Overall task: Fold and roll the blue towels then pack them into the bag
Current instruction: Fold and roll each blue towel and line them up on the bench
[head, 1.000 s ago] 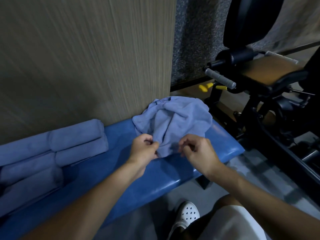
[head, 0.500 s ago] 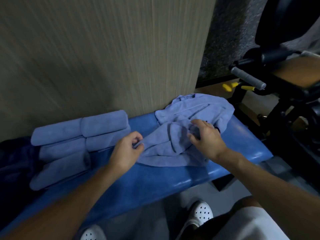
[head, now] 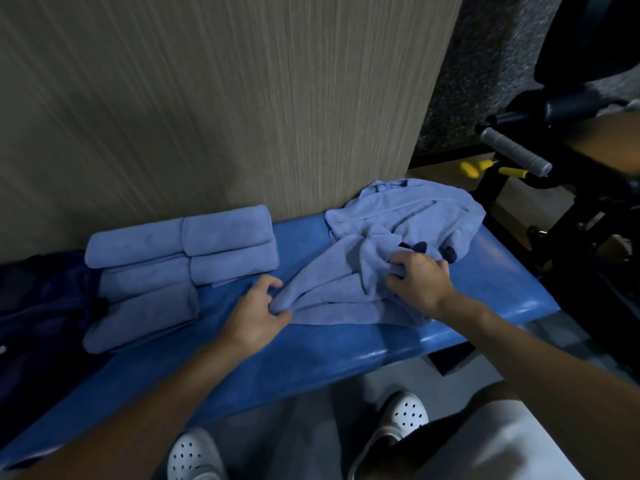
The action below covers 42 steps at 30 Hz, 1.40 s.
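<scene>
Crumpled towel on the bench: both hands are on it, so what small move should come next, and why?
Probably draw the hands apart to spread it flat. The left hand pinches one end of the crumpled towel, the right hand grips its bunched middle, and it lies creased on the blue bench. It cannot be folded like the rolled towels until smoothed.

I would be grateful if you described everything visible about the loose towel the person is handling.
The loose towel is pale blue, soft terry-like cloth, crumpled and unfolded on the right part of the blue bench, its far edge near the wall. The left hand pinches a gathered corner drawn out leftward; the right hand grips bunched folds at its middle. It lies apart from the rolled towels.
</scene>
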Available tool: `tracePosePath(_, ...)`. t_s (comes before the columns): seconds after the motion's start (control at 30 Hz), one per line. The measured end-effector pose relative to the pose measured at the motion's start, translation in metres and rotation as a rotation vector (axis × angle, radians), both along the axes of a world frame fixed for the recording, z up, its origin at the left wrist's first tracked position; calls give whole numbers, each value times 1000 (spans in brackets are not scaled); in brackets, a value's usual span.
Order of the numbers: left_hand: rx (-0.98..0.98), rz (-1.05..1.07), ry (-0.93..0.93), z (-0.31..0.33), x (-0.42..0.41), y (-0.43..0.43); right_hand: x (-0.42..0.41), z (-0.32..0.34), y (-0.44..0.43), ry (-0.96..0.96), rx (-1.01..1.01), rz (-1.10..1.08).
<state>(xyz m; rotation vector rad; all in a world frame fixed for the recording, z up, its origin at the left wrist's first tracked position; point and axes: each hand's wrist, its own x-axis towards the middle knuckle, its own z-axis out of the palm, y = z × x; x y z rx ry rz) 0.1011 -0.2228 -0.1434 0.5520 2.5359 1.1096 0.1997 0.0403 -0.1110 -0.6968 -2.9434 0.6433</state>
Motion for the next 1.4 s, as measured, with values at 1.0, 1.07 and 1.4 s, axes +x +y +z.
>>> tracePosePath(1.0, 603, 55, -25, 200, 11, -47, 69, 158, -10, 758, -713, -96)
tracePosePath(1.07, 565, 70, 42, 204, 16, -50, 69, 160, -12, 788, -730, -114)
tracePosePath(1.4, 526, -194, 207, 231, 72, 4, 51, 164, -94, 658, -793, 221)
